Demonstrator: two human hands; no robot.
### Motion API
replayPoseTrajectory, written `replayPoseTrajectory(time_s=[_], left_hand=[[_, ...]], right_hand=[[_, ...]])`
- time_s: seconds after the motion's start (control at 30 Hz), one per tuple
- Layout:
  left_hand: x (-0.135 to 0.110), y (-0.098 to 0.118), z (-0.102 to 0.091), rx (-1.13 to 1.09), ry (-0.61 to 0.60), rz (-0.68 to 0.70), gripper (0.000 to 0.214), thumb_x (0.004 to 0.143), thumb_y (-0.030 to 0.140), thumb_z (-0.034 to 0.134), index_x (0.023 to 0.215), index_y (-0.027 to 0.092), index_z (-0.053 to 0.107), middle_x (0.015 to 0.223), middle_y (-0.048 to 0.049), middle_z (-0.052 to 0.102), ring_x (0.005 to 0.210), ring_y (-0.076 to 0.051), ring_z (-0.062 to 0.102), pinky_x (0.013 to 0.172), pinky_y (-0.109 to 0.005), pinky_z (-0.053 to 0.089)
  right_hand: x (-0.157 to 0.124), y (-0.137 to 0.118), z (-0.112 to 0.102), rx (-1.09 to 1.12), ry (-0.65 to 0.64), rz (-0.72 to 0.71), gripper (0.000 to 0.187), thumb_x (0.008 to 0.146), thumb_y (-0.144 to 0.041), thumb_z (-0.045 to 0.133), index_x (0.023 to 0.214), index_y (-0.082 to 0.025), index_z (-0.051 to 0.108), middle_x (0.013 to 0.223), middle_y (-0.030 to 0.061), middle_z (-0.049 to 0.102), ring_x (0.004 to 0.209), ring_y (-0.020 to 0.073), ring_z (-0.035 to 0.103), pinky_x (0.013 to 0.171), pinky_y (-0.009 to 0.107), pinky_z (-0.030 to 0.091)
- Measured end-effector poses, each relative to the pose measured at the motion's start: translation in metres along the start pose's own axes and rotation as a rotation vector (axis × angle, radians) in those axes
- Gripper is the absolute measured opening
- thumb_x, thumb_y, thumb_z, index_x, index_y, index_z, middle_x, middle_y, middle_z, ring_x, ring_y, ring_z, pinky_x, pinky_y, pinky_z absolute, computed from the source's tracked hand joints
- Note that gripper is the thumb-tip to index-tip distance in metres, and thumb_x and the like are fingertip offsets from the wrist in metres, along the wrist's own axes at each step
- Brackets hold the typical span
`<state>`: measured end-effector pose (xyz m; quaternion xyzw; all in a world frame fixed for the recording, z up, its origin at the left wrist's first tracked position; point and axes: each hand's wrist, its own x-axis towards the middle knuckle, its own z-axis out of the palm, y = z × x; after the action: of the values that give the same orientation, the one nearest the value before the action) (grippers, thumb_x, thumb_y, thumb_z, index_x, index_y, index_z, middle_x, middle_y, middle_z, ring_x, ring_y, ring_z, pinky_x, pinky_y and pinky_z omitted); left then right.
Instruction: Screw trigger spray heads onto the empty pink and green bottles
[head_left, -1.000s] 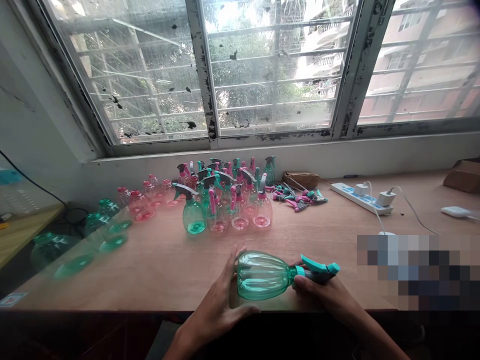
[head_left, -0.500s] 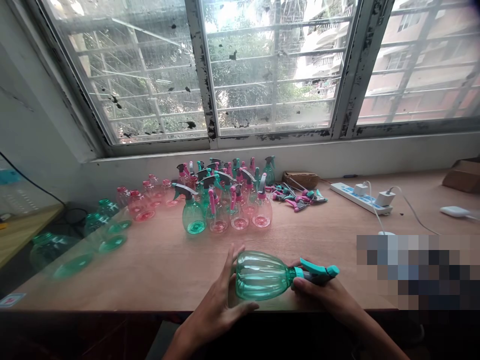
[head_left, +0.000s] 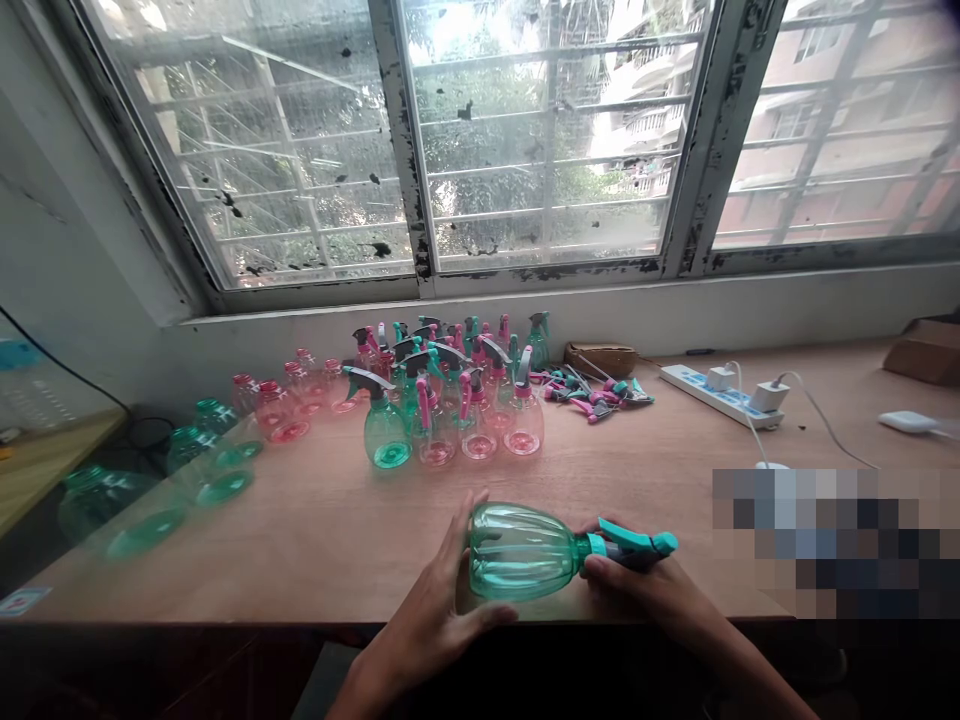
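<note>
Holding a Green Spray Bottle point(head_left: 521, 550) Sideways Over the Near Edge of the Counter point(head_left: 322, 540)

I am holding the bottle crosswise in front of me, its base facing my left and its spray head point(head_left: 639, 556) facing my right. My left hand point(head_left: 436, 597) is cupping the base, thumb and fingers spread well apart, probably because so broad a body only needs a loose cradle; I cannot tell how firmly the palm is pressing. My right hand point(head_left: 637, 586) is pinching the spray head close to the turquoise collar point(head_left: 596, 545), the narrow end giving, I judge, a surer grip. The turquoise trigger point(head_left: 624, 534) is showing uncovered along the top.

Farther back, fitted spray bottles point(head_left: 387, 432) are standing in a tight cluster, presumably to save room. Headless pink bottles point(head_left: 282, 410) and headless green bottles point(head_left: 223, 486) are waiting to the left, perhaps so the two kinds are not mixing with the fitted ones. Loose spray heads point(head_left: 596, 408) are lying heaped right of the cluster, a brown pouch point(head_left: 604, 357) sitting just behind them. A white power strip point(head_left: 705, 392) is lying beyond, farther right.
</note>
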<state>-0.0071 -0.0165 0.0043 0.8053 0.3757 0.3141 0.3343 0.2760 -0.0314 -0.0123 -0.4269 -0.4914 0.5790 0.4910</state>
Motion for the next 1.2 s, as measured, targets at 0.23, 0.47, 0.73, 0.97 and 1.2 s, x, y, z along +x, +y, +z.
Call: replayPoseTrajectory(time_s=[0.23, 0.47, 0.73, 0.97, 1.2], left_hand=[[0.0014, -0.0028, 0.0049, 0.092, 0.036, 0.055, 0.098, 0.095, 0.018, 0.063, 0.161, 0.038, -0.006, 0.169, -0.0091, 0.02, 0.155, -0.033, 0.023, 0.124, -0.055, 0.027], [0.0005, -0.0026, 0.0015, 0.084, 0.021, 0.023, 0.104, 0.089, 0.031, 0.075, 0.162, 0.033, 0.0, 0.169, -0.013, 0.019, 0.155, -0.036, 0.021, 0.126, -0.056, 0.021], [-0.0016, -0.0004, 0.0051, 0.079, 0.048, 0.094, 0.087, 0.1, 0.018, 0.053, 0.16, 0.044, -0.005, 0.171, -0.0057, 0.013, 0.155, -0.032, 0.022, 0.123, -0.054, 0.03], [0.0005, 0.0037, 0.0002, 0.054, 0.027, -0.001, 0.1, 0.089, 0.031, 0.076, 0.162, 0.033, 0.008, 0.169, -0.0109, 0.021, 0.155, -0.037, 0.019, 0.126, -0.056, 0.02], [0.0022, -0.0012, 0.0054, 0.052, 0.07, 0.08, 0.089, 0.097, 0.019, 0.061, 0.161, 0.041, 0.004, 0.169, -0.0062, 0.022, 0.155, -0.032, 0.024, 0.124, -0.053, 0.028]], right_hand=[[0.0019, 0.0039, -0.0003, 0.017, 0.036, -0.03, 0.044, 0.076, -0.056, 0.082, 0.098, -0.02, 0.072, 0.072, 0.0022, 0.073, 0.066, 0.0215, 0.064, 0.065, 0.033, 0.048], [0.0006, -0.0004, 0.0004, -0.046, 0.013, -0.018, 0.044, 0.073, -0.055, 0.084, 0.099, -0.021, 0.071, 0.064, -0.0007, 0.07, 0.062, 0.0211, 0.063, 0.063, 0.032, 0.047], [0.0018, 0.0025, -0.0007, -0.034, 0.04, -0.046, 0.044, 0.079, -0.057, 0.079, 0.099, -0.019, 0.071, 0.069, 0.0022, 0.072, 0.064, 0.0213, 0.063, 0.068, 0.035, 0.049], [0.0012, 0.0017, -0.0011, -0.047, 0.029, -0.029, 0.042, 0.074, -0.053, 0.084, 0.1, -0.022, 0.072, 0.066, -0.0027, 0.066, 0.06, 0.018, 0.059, 0.059, 0.028, 0.045], [0.0047, 0.0067, -0.0041, -0.005, 0.022, -0.02, 0.048, 0.075, -0.06, 0.081, 0.099, -0.019, 0.071, 0.071, 0.0032, 0.073, 0.061, 0.0214, 0.065, 0.063, 0.034, 0.049]])
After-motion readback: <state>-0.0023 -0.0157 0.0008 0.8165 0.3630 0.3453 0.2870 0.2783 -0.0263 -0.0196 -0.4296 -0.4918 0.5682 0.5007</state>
